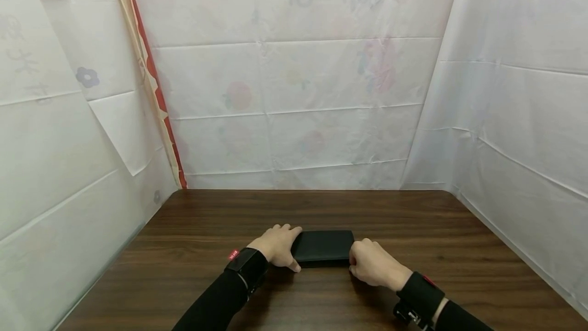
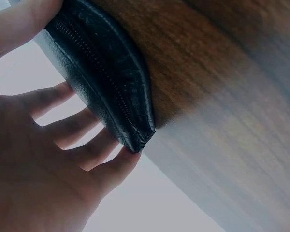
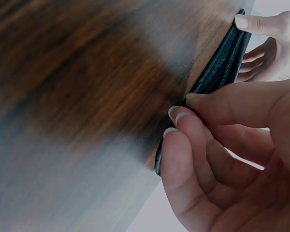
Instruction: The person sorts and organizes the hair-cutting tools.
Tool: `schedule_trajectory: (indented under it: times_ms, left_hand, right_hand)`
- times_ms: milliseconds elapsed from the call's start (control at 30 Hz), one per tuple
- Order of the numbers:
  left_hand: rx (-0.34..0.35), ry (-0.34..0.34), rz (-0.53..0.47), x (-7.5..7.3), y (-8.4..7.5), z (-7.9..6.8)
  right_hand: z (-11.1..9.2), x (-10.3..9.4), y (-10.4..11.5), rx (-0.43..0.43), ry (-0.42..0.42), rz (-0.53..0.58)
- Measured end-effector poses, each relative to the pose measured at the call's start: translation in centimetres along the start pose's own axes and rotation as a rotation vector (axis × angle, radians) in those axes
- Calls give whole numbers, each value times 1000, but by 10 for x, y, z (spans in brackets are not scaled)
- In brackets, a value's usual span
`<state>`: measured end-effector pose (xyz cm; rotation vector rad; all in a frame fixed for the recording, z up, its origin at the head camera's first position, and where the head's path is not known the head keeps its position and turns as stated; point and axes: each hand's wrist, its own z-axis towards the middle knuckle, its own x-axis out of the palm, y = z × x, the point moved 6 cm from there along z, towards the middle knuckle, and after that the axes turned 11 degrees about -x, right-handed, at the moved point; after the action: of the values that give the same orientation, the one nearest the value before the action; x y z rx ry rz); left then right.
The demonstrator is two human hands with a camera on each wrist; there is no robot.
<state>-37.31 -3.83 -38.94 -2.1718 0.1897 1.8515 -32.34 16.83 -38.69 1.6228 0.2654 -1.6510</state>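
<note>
A black zip wallet (image 1: 323,247) with a leathery surface lies flat on the brown wooden table (image 1: 294,208). My left hand (image 1: 277,246) grips its left end, thumb at the near edge and the spread fingers along the far side. In the left wrist view the zipper (image 2: 104,72) runs along the wallet's edge between two leathery lips. At the right end of the wallet is my right hand (image 1: 374,263), thumb and curled fingertips pinched together at the zipped edge. Those fingertips hide whatever small part, such as a pull tab, lies between them.
White sheets with faint prints hang around the table: a back sheet (image 1: 294,117), a left sheet (image 1: 69,168) and a right sheet (image 1: 519,142). A red and cream strip (image 1: 153,81) runs down the back left corner. Both wrists wear black bands.
</note>
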Motion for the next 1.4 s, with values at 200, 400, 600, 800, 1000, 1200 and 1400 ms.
schedule_trajectory:
  times_ms: [200, 400, 600, 800, 1000, 1200, 1400]
  left_hand:
    - [4, -16, 12, -1, -1, -1]
    - [7, -18, 5, -1, -2, -1]
    - [4, -14, -4, -1, -2, -2]
    - [2, -5, -17, 0, -2, -3]
    - [-3, -2, -23, 1, -2, -4]
    - [-4, -3, -24, 0, -2, -4]
    - [-7, -5, -21, -1, -1, -4]
  right_hand:
    - [2, 1, -1, -19, 13, 52]
    - [3, 2, -1, -18, 19, 69]
    - [2, 4, 1, -40, 14, 60]
    - [4, 5, 4, -49, 6, 59]
    - [4, 5, 7, -58, -1, 48]
    - [4, 4, 8, -60, 1, 47]
    - [5, 4, 10, -66, -8, 45]
